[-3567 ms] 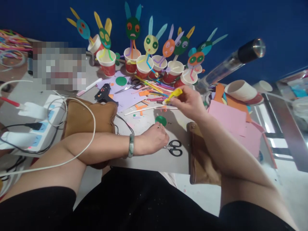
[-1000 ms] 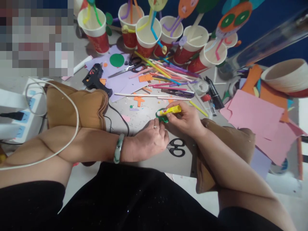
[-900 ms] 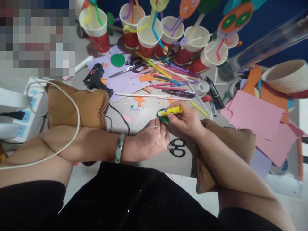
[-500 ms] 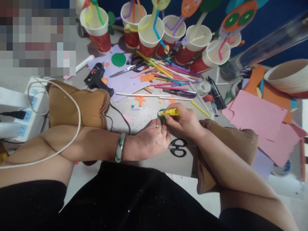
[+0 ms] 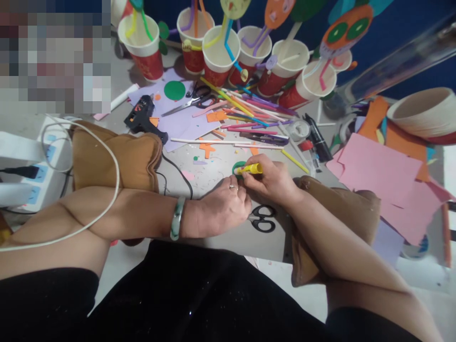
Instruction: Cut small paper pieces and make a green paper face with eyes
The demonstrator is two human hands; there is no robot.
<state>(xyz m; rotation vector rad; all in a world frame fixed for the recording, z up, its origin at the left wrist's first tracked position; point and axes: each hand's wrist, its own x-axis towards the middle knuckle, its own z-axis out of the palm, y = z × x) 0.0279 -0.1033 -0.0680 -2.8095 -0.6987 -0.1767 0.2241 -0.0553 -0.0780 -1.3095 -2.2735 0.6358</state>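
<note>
A thick yellow-and-white pen (image 5: 253,168) is held slantwise in my right hand (image 5: 276,180), its fingers closed around it. The pen's white end rests over a small green paper disc (image 5: 239,168) on the table. My left hand (image 5: 228,204), wearing a ring, lies palm down with bent fingers pressed together at the disc's near edge; the fingertips are partly hidden. Black-handled scissors (image 5: 263,218) lie just right of my left hand, their blades hidden beneath it.
A hot glue gun (image 5: 144,118) and larger scissors (image 5: 192,102) lie beyond on purple sheets, beside coloured sticks (image 5: 245,102). Red-and-white paper cups (image 5: 221,52) with paper figures line the back. Brown cushions (image 5: 114,156) flank me; pink sheets (image 5: 384,166) lie right. A white cable (image 5: 116,166) crosses my left arm.
My right hand and the pen have shifted very slightly over the green disc. My left hand stays in place. The view has tilted a little.
</note>
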